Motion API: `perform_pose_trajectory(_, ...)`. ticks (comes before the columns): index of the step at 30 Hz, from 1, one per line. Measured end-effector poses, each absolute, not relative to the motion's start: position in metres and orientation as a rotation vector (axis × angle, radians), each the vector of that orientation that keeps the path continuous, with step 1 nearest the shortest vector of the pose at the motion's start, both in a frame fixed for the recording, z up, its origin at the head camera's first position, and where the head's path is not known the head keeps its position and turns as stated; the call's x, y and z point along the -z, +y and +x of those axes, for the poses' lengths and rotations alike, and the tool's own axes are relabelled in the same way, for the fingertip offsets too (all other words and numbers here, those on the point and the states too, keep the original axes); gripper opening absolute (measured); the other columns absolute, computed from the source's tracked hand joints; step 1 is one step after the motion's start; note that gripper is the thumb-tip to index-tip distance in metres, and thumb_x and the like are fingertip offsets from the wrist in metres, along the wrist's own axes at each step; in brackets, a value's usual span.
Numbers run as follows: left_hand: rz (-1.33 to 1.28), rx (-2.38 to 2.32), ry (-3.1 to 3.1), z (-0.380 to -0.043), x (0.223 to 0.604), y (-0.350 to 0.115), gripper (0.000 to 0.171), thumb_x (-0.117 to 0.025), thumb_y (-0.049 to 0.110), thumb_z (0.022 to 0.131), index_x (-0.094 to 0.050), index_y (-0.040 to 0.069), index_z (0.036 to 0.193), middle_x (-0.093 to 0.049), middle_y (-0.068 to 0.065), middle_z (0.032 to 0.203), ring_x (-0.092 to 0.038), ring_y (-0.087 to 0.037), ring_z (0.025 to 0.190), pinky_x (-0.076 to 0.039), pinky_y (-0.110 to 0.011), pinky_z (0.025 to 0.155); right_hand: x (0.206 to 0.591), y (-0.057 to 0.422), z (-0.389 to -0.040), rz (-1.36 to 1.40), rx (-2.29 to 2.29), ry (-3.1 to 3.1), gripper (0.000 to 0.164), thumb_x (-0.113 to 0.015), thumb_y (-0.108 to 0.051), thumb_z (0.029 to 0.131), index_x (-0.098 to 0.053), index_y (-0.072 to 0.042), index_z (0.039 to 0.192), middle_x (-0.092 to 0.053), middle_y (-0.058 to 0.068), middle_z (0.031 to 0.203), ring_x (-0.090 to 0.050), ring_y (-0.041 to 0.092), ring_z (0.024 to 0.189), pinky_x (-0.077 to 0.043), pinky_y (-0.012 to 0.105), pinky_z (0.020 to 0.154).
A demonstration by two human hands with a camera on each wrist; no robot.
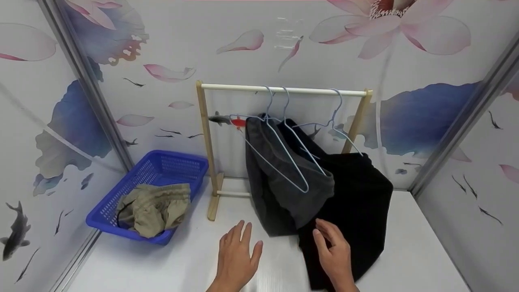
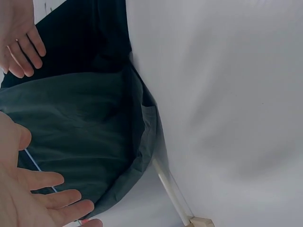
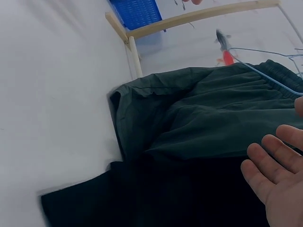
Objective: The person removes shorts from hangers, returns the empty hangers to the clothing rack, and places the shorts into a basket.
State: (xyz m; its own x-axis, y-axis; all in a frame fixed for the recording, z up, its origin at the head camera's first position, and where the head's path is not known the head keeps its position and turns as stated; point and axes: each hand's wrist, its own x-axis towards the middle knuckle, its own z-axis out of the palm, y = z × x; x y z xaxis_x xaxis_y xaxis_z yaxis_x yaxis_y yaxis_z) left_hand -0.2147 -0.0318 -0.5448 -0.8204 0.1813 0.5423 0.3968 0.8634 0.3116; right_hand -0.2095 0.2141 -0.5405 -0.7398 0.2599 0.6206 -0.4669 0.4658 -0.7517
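Observation:
In the head view my left hand (image 1: 239, 255) hovers above the white table, fingers straight and apart, holding nothing. My right hand (image 1: 334, 253) is in front of the black garment (image 1: 357, 202), fingers slightly bent and nothing between them; whether it touches the cloth I cannot tell. Dark grey trousers or shorts (image 1: 290, 182) with a gathered waistband (image 3: 284, 78) hang left of the black garment, partly over it. Light blue wire hangers (image 1: 298, 176) hook over the rack's white rail (image 1: 239, 87); one hanger's frame lies across the front of the grey cloth.
The small clothes rack has wooden legs (image 1: 205, 142) and stands at the back of the white table (image 1: 194, 259). Left of it, a blue plastic basket (image 1: 97, 217) holds a crumpled khaki garment (image 1: 158, 207). Walls with lotus and fish prints (image 1: 174, 32) enclose the back and both sides.

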Motion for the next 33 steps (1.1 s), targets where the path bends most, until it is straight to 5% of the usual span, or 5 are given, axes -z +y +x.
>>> perform_pose_trajectory(16,-0.491,0.533,-2.444,-0.221,0.53,-0.023,0.052,-0.052,0.041,0.097,-0.059,-0.001,0.128,-0.056,-0.021,0.129,-0.056,-0.034,0.112,-0.043,-0.052,0.09,0.475,0.215,-0.2,0.239,-1.217,-1.986,0.025,-0.063,0.013,0.085,-0.065,0.014,0.11,-0.065,0.03,0.108,-0.064,0.042,0.095,-0.052,0.024,0.084)
perform_pose_trajectory(33,-0.533,0.523,-2.404,-0.229,0.516,-0.016,0.052,-0.052,0.042,0.098,-0.059,0.002,0.13,-0.056,-0.02,0.131,-0.057,-0.033,0.112,-0.044,-0.05,0.091,0.447,0.226,-0.208,0.357,-1.133,-1.916,0.029,-0.063,0.02,0.08,-0.064,0.017,0.108,-0.063,0.033,0.107,-0.061,0.045,0.093,-0.048,0.015,0.087)
